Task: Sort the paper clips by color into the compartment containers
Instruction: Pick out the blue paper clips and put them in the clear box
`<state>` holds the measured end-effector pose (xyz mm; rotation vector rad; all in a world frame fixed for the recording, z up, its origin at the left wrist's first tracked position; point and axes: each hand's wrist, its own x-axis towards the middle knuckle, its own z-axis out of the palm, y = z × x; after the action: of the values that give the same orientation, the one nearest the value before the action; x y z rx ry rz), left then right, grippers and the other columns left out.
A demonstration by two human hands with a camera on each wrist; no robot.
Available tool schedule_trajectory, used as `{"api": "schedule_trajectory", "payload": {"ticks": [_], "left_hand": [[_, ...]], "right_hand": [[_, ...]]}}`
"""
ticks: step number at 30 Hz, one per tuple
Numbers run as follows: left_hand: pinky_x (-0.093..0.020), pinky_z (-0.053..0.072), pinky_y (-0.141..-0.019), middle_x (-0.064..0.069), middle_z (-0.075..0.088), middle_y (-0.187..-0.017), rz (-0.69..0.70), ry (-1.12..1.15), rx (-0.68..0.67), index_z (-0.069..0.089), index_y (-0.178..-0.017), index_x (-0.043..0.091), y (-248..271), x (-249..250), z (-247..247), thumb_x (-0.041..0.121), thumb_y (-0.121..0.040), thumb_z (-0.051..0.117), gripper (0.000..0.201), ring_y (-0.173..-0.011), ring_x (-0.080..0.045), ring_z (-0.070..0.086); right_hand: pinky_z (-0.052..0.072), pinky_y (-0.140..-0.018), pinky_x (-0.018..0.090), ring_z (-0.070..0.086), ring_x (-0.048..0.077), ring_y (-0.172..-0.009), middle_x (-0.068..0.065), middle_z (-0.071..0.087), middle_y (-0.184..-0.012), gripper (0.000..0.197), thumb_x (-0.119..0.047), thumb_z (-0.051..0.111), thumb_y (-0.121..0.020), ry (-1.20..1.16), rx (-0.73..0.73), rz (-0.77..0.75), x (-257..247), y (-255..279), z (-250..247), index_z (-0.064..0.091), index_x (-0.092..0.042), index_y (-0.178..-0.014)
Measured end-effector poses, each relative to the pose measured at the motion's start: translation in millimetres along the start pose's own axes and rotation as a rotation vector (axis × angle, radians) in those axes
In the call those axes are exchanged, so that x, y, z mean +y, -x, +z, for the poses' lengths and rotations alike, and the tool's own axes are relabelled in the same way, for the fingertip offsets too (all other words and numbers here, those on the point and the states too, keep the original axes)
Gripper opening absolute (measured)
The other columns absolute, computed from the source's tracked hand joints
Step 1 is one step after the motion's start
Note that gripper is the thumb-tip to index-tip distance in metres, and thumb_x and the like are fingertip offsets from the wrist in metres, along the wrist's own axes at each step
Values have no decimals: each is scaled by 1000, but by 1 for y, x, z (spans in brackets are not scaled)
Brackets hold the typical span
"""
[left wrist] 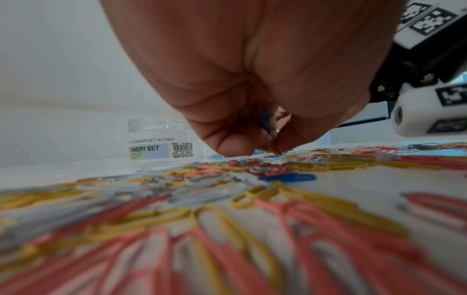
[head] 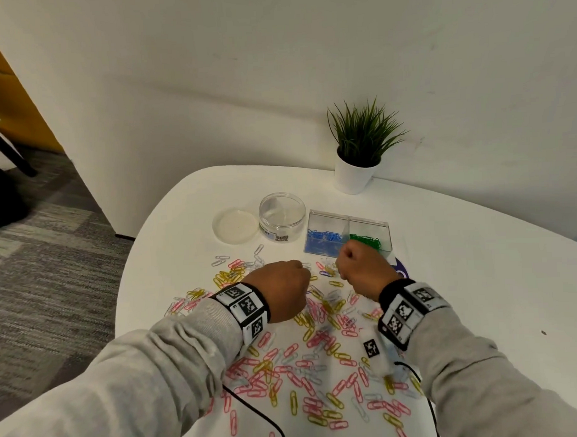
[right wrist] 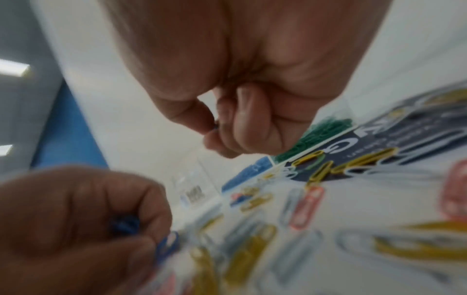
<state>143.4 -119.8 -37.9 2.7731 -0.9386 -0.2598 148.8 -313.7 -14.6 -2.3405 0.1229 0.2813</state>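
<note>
two hands work low over a wide scatter of pink, yellow and white wire paper clips that fills the lower middle of the head view on the rounded white table. the left hand, at the centre of that view, is curled, its grip pinching dark blue paper clips between thumb and fingertips just above the pile; the right wrist view shows the same blue clips tucked in its folded fingers at lower left. the right hand, just right of centre, is also curled, and its thumb and forefinger pinch something small and dark, too blurred to name. one more blue clip lies flat among the loose ones in the middle of the left wrist view.

above the hands in the head view stands a clear rectangular two-compartment container: the left compartment holds blue clips, the right one green clips, and the right hand is just in front of the divider. to its left stand a round clear plastic tub with a printed label and, further left, its flat round clear lid lying on the table. a green grass-like plant in a white pot stands at the upper right, against the white wall. both wrists carry black bands with black-and-white square markers, over grey sleeves.
</note>
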Motion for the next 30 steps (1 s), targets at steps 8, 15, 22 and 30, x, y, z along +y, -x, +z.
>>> {"api": "schedule_trajectory", "payload": {"ticks": [8,15,22,30], "left_hand": [[-34,44,-69,-1,51,-90,-33,83,203,61,-95,13,-3,-17,-20,20,-98,46,18,-79,-23,56],[-24,35,-73,-4,54,-102,-12,110,249,61,-103,11,-52,-11,-60,17,-99,47,16,-86,-18,52],[-20,37,-88,1,59,-129,-67,116,33,55,-136,24,-90,-4,-76,22,-101,52,36,-118,-17,54],[-27,45,-88,1,69,-114,-108,148,230,68,-115,23,-38,-30,-77,19,-99,46,27,-106,-21,62]], "right_hand": [[43,-73,27,59,15,-87,-5,64,-94,18,-22,47,-98,334,-122,-174,-2,-7,-3,65,-20,-97],[48,-78,29,63,21,-92,2,65,-104,18,-26,56,-94,670,-82,-276,-1,-13,9,71,-20,-103],[49,-68,30,61,19,-78,0,64,-89,12,-29,58,-89,608,-84,-278,-8,-3,5,64,-19,-88],[36,-66,28,52,15,-76,-3,53,-84,4,-22,57,-88,376,200,-296,-41,-39,-37,58,-18,-87]]}}
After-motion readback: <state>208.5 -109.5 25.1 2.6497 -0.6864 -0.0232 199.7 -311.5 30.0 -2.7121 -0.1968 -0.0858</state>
